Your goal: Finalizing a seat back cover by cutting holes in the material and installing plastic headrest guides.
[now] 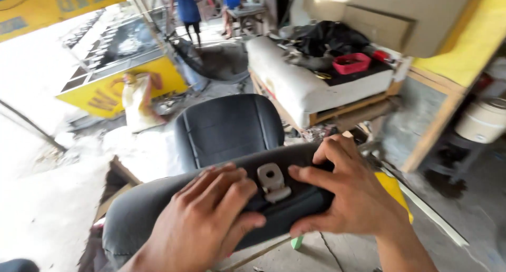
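Overexposed daylight upper left, slight blur

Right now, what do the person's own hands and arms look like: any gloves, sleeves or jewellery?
Both are bare. The left hand and the right hand wear no gloves, and no rings show on the fingers. No sleeve, watch or band shows on either forearm as far as the frame reaches. The nails look short and unpainted.

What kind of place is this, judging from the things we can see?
Probably an upholstery or car-seat repair workshop, open to the street. Both hands, left hand and right hand, grip a dark seat part; a white cushion lies on a wooden frame.
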